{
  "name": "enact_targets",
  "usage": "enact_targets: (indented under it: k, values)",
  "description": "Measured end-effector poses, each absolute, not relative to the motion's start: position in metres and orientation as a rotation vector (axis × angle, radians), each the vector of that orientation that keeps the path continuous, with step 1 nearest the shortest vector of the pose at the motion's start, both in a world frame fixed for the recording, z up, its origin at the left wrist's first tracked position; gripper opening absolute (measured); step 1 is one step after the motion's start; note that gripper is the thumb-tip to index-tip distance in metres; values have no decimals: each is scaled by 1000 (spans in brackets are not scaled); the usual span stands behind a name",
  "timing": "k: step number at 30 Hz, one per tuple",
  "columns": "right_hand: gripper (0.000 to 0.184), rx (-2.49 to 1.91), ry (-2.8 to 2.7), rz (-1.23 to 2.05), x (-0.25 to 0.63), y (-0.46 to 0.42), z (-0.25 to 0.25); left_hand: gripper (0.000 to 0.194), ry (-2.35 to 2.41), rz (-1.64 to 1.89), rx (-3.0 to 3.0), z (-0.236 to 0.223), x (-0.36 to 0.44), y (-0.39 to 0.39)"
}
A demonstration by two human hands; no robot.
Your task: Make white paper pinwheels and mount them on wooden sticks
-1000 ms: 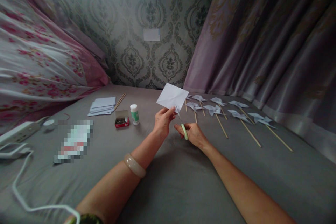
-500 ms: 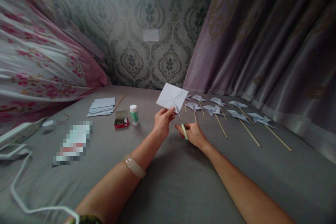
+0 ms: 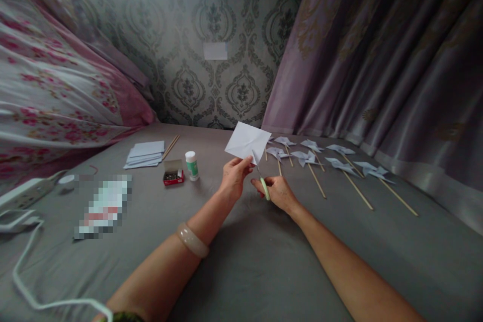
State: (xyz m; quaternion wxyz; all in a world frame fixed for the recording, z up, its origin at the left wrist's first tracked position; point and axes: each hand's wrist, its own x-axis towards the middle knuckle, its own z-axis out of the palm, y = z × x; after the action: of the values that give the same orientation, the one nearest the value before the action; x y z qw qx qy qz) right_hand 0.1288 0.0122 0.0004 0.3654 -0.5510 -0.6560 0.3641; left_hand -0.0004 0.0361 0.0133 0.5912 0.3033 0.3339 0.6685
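Observation:
A square sheet of white paper (image 3: 247, 138) with faint crease lines is held up by its near corner. My left hand (image 3: 234, 177) pinches that corner between thumb and fingers. Pale green-handled scissors (image 3: 264, 187) are gripped in my right hand (image 3: 278, 191), just below and to the right of the paper. Their blades reach up into the paper's near corner, beside my left thumb. Paper pinwheels (image 3: 304, 157) on wooden sticks lie in rows to the right of my hands.
Left of my hands stand a glue stick (image 3: 192, 167) and an open red box of small metal pieces (image 3: 173, 177). Behind them lie stacked white paper (image 3: 145, 153) and wooden sticks (image 3: 171, 146). A power strip (image 3: 26, 193), its white cable and a blurred packet (image 3: 105, 206) lie farther left.
The view has shifted slightly. The paper sits a touch lower and is tilted a little differently. Both hands keep their holds on the paper and scissors.

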Motion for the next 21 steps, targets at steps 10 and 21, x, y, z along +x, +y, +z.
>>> enact_targets:
  k: [10,21]
  values:
    - [45,-1380,-1715,913,130,16,-3,28,750,1530,752,14,0,33]
    - [48,-1382,-1709,875,129,14,-3,28,748,1530,752,14,0,33]
